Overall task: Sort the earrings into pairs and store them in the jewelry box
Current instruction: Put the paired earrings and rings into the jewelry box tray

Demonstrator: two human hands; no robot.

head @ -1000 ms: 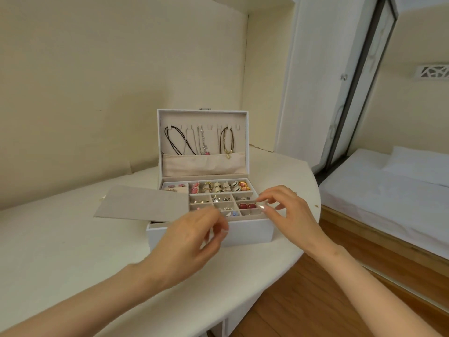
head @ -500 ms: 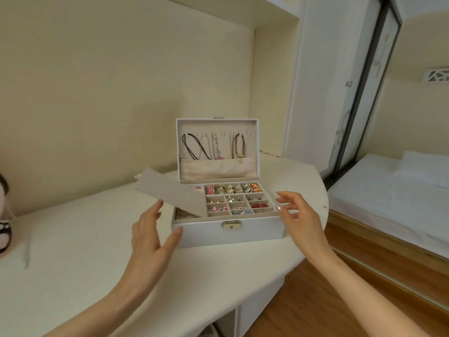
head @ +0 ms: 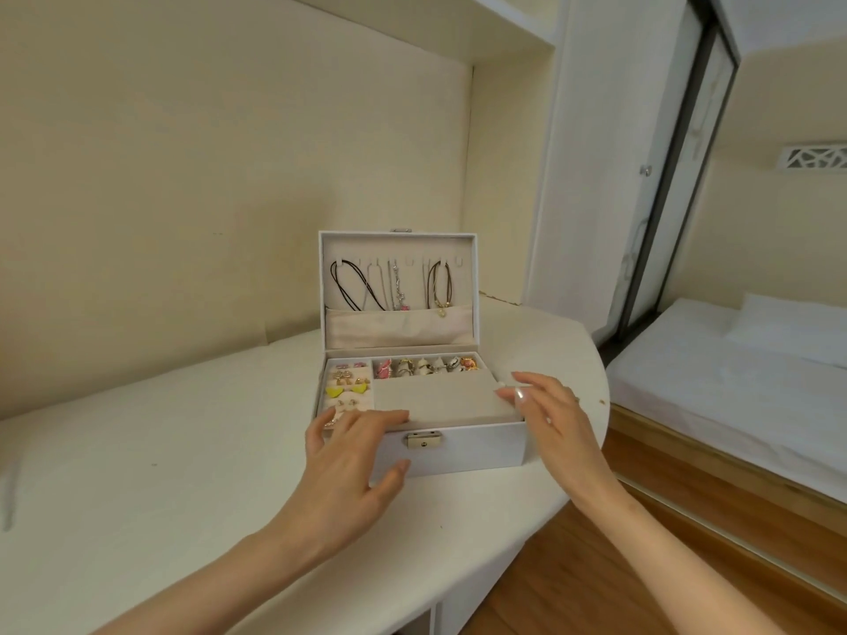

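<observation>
White jewelry box (head: 476, 451) sat on the pale surface (head: 137, 474), near its rounded R end, lid (head: 398, 247) open & standing upright at the back. Inside the lid: several necklaces (head: 357, 286) hung from small hooks, dark cords plus a chain or two, lower ends tucked into a beige fabric pocket (head: 398, 325) across the lid's bottom. Top tray: narrow L section held the earrings (head: 347, 388), set in rows on a cream cushion, w/ pink ones at the back, then gold, a yellow pair, smaller gold ones nearer the front; whether every row was a matched pair, can't tell. Back row to the R of that held rings (head: 426, 366) stuck side by side in a slot. Rest of the tray was covered by a flat grey felt panel (head: 440, 398), so contents under it were hidden. Box's long axis ran L-R across the view, front wall w/ gold latch (head: 424, 440) facing the person, lid's inner side also facing them; the panel lay w/ its long side the same way. Left hand (head: 348, 465) was open, fingers straight & resting on the panel's near-L corner, thumb against the box front. Right hand (head: 554, 414) also open, fingertips touching the panel's R edge, gripping nothing. Off to the R: a bed (head: 733, 373) w/ white sheet & wooden floor (head: 573, 579).
</observation>
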